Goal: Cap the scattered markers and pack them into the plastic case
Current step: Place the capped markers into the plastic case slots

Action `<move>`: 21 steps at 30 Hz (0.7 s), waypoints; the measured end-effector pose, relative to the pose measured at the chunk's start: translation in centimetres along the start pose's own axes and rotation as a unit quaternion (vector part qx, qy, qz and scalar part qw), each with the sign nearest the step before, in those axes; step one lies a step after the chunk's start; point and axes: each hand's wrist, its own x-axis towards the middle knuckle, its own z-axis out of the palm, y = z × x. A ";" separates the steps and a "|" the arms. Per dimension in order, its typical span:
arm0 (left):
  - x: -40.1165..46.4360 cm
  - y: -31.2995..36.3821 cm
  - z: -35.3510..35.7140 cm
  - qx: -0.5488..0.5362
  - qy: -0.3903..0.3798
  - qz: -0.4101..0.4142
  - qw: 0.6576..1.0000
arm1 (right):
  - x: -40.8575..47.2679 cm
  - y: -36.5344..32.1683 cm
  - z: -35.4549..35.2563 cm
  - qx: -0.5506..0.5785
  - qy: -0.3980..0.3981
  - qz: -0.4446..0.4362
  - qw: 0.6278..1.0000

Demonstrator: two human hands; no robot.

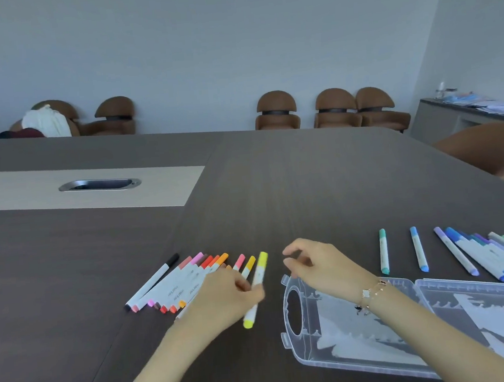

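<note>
The open clear case (364,342) lies nearest, under the right wrist. The left hand (223,300) pinches the yellow marker (256,288) beside the warm-coloured row (176,282). The right hand (315,264) hovers empty, fingers loosely curled. Blue and green markers (475,253) lie beyond the case, right

Big dark wood-grain conference table (274,182) with a pale inlay strip and a metal cable port (100,185) in it. Brown chairs (277,111) line the far wall, one with white cloth (45,121) draped over. Cluttered side counter (463,108) on the right.
</note>
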 end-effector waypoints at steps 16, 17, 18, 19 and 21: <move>-1.8 3.5 4.4 -0.001 -0.127 0.091 0.988 | -1.5 3.1 -0.6 0.134 -0.028 0.082 0.987; -1.9 3.5 4.4 0.002 -0.121 0.092 0.988 | -1.4 2.9 -0.5 0.138 -0.027 0.082 0.987; -2.0 3.5 4.4 0.005 -0.116 0.093 0.989 | -1.3 2.8 -0.4 0.136 -0.024 0.079 0.987; -2.0 3.5 4.3 0.007 -0.113 0.096 0.989 | -1.3 2.6 -0.2 0.131 -0.019 0.073 0.989; -2.1 3.5 4.2 0.009 -0.116 0.100 0.988 | -1.1 2.6 0.0 0.122 -0.004 0.056 0.991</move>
